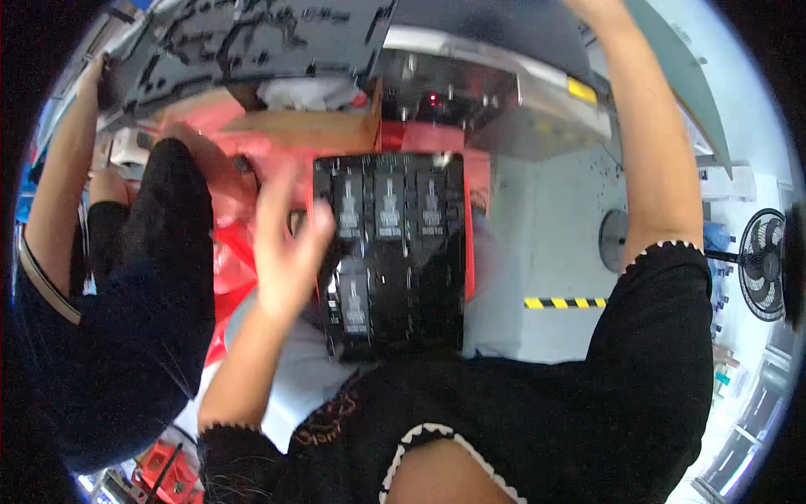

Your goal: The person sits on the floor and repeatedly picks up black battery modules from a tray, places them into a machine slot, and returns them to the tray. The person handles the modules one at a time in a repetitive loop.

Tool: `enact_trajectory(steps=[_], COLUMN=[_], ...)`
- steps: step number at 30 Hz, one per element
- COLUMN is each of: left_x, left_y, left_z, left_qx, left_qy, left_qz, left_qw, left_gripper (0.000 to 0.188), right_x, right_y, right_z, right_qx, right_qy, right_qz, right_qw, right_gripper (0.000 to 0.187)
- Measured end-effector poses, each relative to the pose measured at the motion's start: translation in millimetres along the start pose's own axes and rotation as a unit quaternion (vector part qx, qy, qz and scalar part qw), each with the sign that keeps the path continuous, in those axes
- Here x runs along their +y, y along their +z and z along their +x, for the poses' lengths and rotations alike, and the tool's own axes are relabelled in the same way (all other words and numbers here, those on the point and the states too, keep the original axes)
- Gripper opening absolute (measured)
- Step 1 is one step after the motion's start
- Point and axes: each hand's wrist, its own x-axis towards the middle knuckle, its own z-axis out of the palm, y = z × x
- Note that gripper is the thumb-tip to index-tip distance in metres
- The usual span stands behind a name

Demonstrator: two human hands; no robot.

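Note:
A black tray (437, 323) with a glossy surface stands before me, close to my body. Several dark flat rectangular pieces with grey print lie in it, such as a middle piece (389, 206) in the far row and a single near-left piece (354, 302). Over the tray's left edge is my left hand (285, 231), blurred, its thumb held apart from the fingers. Nothing can be made out in its grip. My right arm stretches far forward; only the base of my right hand (592, 7) shows at the top edge, its fingers cut off.
A co-worker's arm (63, 185) and dark clothes fill the left side, beside a large dark panel (252, 50). A metal machine (537, 101) with red lights stands ahead. Red sheeting (231, 260) lies left of the tray; a black fan (762, 265) stands far right.

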Motion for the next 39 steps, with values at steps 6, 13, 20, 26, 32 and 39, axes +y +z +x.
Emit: enact_trajectory(steps=[6,13,20,26,32,39], left_x=[48.4,49.5,60.8,66.5,65.0,72.2], left_y=[2.5,32.7,2.6,-69.2,-114.4,-132.5], left_z=[133.2,163.5,134.5,65.6,-18.7,-89.9], left_qx=[0.090,0.117,0.025,-0.009,0.044,0.046], left_qy=[-0.240,-0.271,-0.194,-0.199,-0.214,-0.243], left_qz=[-0.556,-0.504,-0.505,-0.465,-0.445,-0.473], left_qw=[0.790,0.812,0.841,0.863,0.869,0.846], left_gripper=[0.048,0.024,0.022,0.033,0.028,0.031], right_x=[-85.0,-116.5,-121.0,-100.1,-86.4,-89.5], right_y=[62.1,196.6,179.0,172.6,180.9,200.1], right_z=[-159.1,-301.0,-333.4,-373.9,-398.4,-416.6], right_qx=[-0.042,-0.242,-0.096,-0.172,-0.118,-0.124], right_qy=[-0.106,-0.051,0.023,0.029,-0.006,0.005], right_qz=[0.074,0.023,-0.067,-0.120,-0.173,-0.230], right_qw=[0.991,0.969,0.993,0.977,0.978,0.965], right_gripper=[0.084,0.100,0.098,0.092,0.077,0.060])
